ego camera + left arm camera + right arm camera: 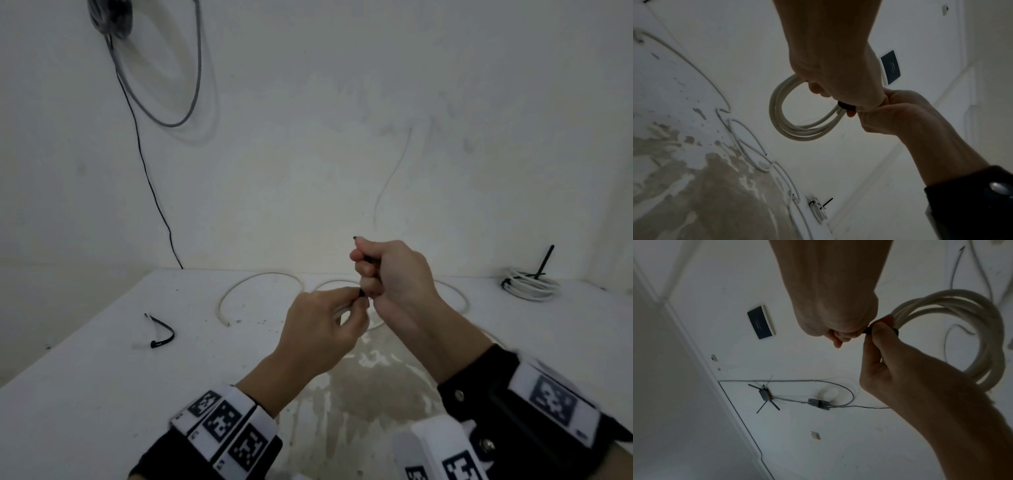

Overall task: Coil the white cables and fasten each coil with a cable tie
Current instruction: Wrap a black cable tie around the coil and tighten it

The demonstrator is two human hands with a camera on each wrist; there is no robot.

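Observation:
A white cable coil (797, 128) of several loops hangs from my left hand (358, 303) above the table; in the head view that hand hides most of it. A black cable tie (846, 106) wraps the bundle. My left hand (879, 331) pinches the coil (962, 305) and the tie's head. My right hand (363, 270) is a fist around the tie's tail (369, 259), just above and right of the left hand. The tail's tip pokes out of the top of the fist. The two hands touch.
A tied white coil (529, 282) with a black tie tail sticking up lies at the back right. A loose white cable (260, 275) curves across the table (85, 394) behind my hands. A spare black tie (162, 330) lies left. Grey cable (164, 68) hangs on the wall.

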